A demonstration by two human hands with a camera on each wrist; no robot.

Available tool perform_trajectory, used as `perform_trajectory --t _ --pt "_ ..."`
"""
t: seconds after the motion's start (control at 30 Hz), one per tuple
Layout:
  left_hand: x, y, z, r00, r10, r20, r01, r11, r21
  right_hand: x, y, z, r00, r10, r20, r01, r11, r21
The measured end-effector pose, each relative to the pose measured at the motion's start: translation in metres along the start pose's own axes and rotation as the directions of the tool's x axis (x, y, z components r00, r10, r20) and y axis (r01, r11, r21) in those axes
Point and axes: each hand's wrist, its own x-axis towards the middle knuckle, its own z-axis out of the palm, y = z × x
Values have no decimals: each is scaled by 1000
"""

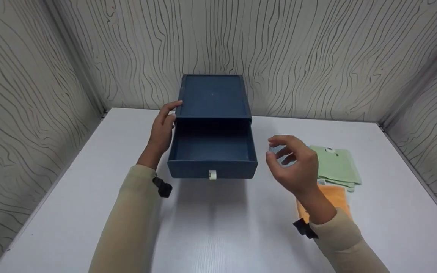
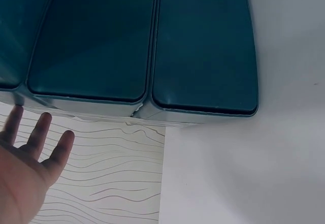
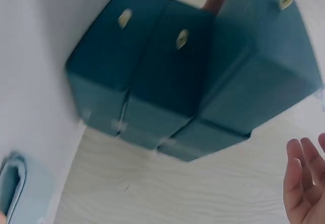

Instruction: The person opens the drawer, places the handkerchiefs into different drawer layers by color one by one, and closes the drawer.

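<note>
A dark blue drawer unit (image 1: 212,96) stands against the back of the table. Its top drawer (image 1: 211,168) is pulled out, with a pale pull tab (image 1: 212,174) on the front; the drawer's interior looks bare. My left hand (image 1: 162,131) rests against the unit's left side, the index fingertip at the top edge and the thumb near the front corner. In the left wrist view, fingers (image 2: 61,150) extend straight along that side. My right hand (image 1: 296,163) hovers right of the drawer, fingers loosely curved and holding nothing. A blue-grey patch shows between its fingers.
Right of the drawer unit, a folded green cloth (image 1: 338,167) with an eye design lies on the white table (image 1: 211,242). An orange cloth (image 1: 332,195) sits nearer, partly covered by my right wrist. Wood-patterned walls (image 1: 211,38) enclose the back and both sides.
</note>
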Motion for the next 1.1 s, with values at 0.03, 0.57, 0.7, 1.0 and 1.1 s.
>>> perform_trajectory --t 0.03,0.57,0.7,1.0,1.1 --pt "0 0 0 1000 -1 5 1 1000 -2 1 6 0 1000 10 20 -10 1000 -18" --pt "3 0 -2 999 -28 16 29 999 -15 -5 89 7 946 143 291 -73 968 -238" --pt "2 0 0 1000 -14 0 14 1000 -6 -9 105 7 913 168 373 -68 961 -267" --pt "5 -8 1 999 45 -20 -45 999 10 -21 131 8 834 237 498 -64 938 -340" --pt "5 -7 1 999 38 -7 -38 999 -5 -23 137 10 811 252 528 -64 935 -348"
